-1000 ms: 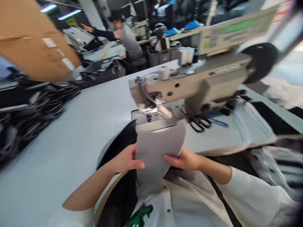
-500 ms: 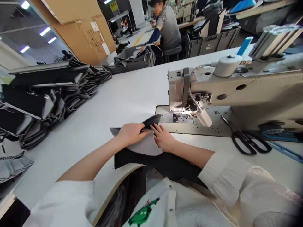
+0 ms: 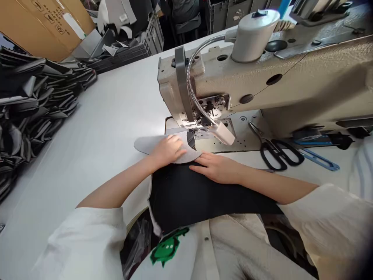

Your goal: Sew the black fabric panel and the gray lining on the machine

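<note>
My left hand (image 3: 166, 151) lies on a light grey fabric piece (image 3: 145, 144), fingers and thumb resting on its top. That piece overlaps a black fabric panel (image 3: 186, 190), which hangs over the table's front edge towards my lap. My right hand (image 3: 218, 168) rests palm down on the panel, fingers stretched out and thumb apart, the fingertips at the grey piece's rounded edge. Just beyond the hands is the sewing machine (image 3: 210, 85); the grey piece's far edge reaches its needle area. How the layers meet under the hands is hidden.
Black-handled scissors (image 3: 278, 152) and a blue thread snipper (image 3: 319, 159) lie right of my right hand. Stacked dark fabric pieces (image 3: 37, 105) fill the table's left side. A grey crate (image 3: 151, 39) and a cardboard box (image 3: 46, 27) stand behind; a seated person is partly visible.
Both hands have moved towards the machine with the fabric. The grey piece, folded up between the hands before, now lies flatter by the needle area. My view has tilted down and come closer.
</note>
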`<control>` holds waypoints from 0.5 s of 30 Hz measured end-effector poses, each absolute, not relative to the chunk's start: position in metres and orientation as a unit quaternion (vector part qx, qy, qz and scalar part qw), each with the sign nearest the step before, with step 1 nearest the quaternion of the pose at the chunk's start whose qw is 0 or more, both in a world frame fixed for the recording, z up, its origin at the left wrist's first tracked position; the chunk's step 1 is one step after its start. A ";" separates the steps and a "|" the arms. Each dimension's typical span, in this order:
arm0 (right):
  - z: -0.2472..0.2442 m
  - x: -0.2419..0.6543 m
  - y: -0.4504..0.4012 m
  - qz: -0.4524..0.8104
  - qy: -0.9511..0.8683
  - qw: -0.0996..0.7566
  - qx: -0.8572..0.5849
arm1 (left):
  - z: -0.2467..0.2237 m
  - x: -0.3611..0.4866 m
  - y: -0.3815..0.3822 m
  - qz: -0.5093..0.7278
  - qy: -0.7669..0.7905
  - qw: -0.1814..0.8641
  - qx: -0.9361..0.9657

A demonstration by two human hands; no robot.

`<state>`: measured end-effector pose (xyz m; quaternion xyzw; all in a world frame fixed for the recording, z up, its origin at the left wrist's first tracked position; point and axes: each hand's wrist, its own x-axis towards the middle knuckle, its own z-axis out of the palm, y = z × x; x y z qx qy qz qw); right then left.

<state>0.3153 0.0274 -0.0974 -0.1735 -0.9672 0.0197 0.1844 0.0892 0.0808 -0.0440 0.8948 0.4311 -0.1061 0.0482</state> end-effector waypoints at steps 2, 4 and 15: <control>-0.093 0.319 0.027 0.008 -0.959 0.168 -0.227 | -0.040 0.083 0.072 -0.158 0.402 0.101 0.896; -0.088 0.320 0.023 -0.001 -0.941 0.130 -0.312 | -0.038 0.076 0.067 -0.187 0.404 0.122 0.887; -0.089 0.310 0.012 0.054 -0.909 0.068 -0.409 | -0.037 0.100 0.055 -0.161 0.374 0.081 0.909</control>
